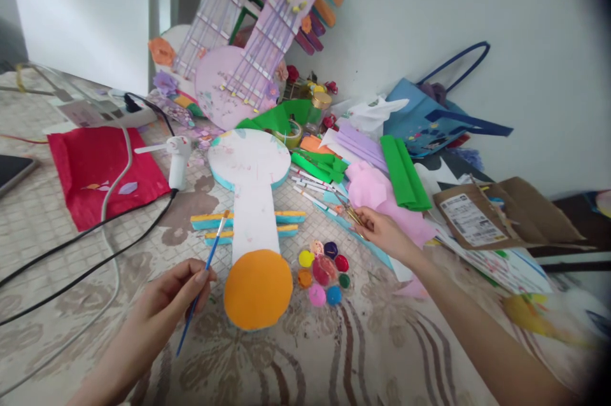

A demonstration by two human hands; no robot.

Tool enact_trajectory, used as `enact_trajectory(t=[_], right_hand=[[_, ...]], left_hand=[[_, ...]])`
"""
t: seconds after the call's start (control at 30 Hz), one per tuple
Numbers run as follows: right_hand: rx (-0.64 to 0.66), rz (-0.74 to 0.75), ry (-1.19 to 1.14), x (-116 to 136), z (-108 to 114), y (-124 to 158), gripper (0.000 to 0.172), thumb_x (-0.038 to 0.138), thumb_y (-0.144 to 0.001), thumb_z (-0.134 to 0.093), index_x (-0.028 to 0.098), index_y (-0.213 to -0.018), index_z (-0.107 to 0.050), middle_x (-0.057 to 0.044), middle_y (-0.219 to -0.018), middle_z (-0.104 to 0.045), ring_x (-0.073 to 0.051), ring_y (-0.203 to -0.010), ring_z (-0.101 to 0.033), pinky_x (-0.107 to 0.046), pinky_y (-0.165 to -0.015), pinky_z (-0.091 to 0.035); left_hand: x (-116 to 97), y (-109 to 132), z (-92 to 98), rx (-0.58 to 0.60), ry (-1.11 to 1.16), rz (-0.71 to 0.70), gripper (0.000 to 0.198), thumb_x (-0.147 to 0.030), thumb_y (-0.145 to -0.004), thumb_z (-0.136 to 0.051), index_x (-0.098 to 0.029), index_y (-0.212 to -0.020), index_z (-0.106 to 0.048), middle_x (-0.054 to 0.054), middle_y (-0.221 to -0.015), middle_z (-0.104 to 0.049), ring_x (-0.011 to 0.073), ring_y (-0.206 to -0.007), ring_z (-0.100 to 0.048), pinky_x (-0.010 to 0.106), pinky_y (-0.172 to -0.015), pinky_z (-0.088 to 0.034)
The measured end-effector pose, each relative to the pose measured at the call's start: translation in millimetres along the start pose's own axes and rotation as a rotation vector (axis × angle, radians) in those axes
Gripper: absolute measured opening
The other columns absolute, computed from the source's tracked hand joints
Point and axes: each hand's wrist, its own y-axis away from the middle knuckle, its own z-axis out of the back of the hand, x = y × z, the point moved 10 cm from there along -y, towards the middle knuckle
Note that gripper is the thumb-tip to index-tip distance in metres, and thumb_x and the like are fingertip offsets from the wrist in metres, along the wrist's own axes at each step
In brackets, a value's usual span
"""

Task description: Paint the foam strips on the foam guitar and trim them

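My left hand [165, 307] is closed around a thin blue paintbrush [206, 266]; its orange-tipped bristles point up toward the yellow and teal strips [210, 220] beside a white foam cutout [252, 202]. The cutout ends in a round orange disc [258, 289]. My right hand [382, 231] reaches to the right of the cutout and pinches a bundle of thin brushes [352, 215] by their golden ferrules. A round paint palette [323, 270] with several colours lies between my hands.
A red cloth [95, 170], a white hand-held fan [177, 161] and black and white cables [95, 228] lie on the left. Green and purple paper sheets [382, 164], a blue bag [429, 116] and cardboard [477, 215] pile up on the right. Purple craft guitars [248, 43] lean on the wall.
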Motion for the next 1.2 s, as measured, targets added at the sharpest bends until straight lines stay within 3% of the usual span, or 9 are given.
enact_trajectory(t=[0.13,0.33,0.67,0.8,1.0,1.1,1.2], right_hand=[[0.030,0.038,-0.098,3,-6,3,0.018,0.037,-0.084,-0.055,0.021,-0.090,-0.056,-0.001,-0.079,-0.063,-0.015,-0.066,-0.054,-0.026,-0.058,-0.042],[0.127,0.020,-0.301,16,-29,11,0.016,0.035,-0.083,-0.055,0.021,-0.092,-0.056,-0.005,-0.098,-0.070,-0.017,-0.076,-0.061,-0.029,-0.064,-0.048],[0.150,-0.047,-0.427,21,-46,25,0.019,0.036,-0.082,-0.056,0.021,-0.093,-0.056,-0.005,-0.095,-0.068,-0.015,-0.068,-0.057,-0.029,-0.063,-0.048],[0.132,-0.039,-0.365,16,-41,26,0.020,0.034,-0.084,-0.054,0.020,-0.097,-0.057,-0.004,-0.090,-0.065,-0.014,-0.064,-0.054,-0.028,-0.061,-0.046],[-0.070,0.045,-0.243,16,-12,12,0.017,0.038,-0.083,-0.056,0.021,-0.084,-0.052,0.000,-0.075,-0.056,-0.015,-0.068,-0.052,-0.027,-0.062,-0.044],[-0.082,0.096,-0.230,24,-6,3,0.019,0.040,-0.082,-0.058,0.021,-0.081,-0.051,0.000,-0.072,-0.054,-0.014,-0.066,-0.049,-0.027,-0.061,-0.043],[-0.020,0.083,-0.384,32,-11,-4,0.021,0.042,-0.083,-0.056,0.022,-0.083,-0.050,0.001,-0.072,-0.054,-0.012,-0.060,-0.048,-0.026,-0.055,-0.043]], left_hand=[[5,-1,1.5,-0.013,-0.014,-0.012,0.041,-0.049,-0.091,-0.043,-0.020,-0.062,-0.048,-0.002,-0.063,-0.047,0.0131,-0.061,-0.043,0.023,-0.060,-0.036],[-1,0,-0.6,-0.038,-0.025,-0.009,0.041,-0.050,-0.089,-0.046,-0.020,-0.061,-0.049,-0.002,-0.059,-0.045,0.0136,-0.056,-0.039,0.024,-0.053,-0.034],[-2,5,1.6,-0.067,-0.072,-0.058,0.042,-0.049,-0.090,-0.044,-0.020,-0.060,-0.049,-0.002,-0.060,-0.047,0.0136,-0.059,-0.043,0.023,-0.057,-0.037],[-4,5,0.2,-0.073,-0.079,-0.033,0.043,-0.052,-0.089,-0.044,-0.021,-0.060,-0.049,-0.002,-0.058,-0.045,0.0137,-0.056,-0.042,0.024,-0.053,-0.036],[-5,8,5.4,-0.118,-0.089,-0.022,0.041,-0.053,-0.087,-0.044,-0.022,-0.062,-0.054,0.000,-0.061,-0.052,0.0162,-0.060,-0.047,0.025,-0.056,-0.039],[-8,10,7.7,-0.141,-0.078,-0.040,0.038,-0.053,-0.086,-0.045,-0.022,-0.067,-0.057,0.001,-0.065,-0.056,0.0186,-0.064,-0.052,0.027,-0.061,-0.043],[-9,11,10.0,-0.174,-0.038,-0.046,0.034,-0.052,-0.085,-0.048,-0.023,-0.075,-0.062,0.002,-0.071,-0.061,0.0204,-0.070,-0.056,0.029,-0.065,-0.045]])
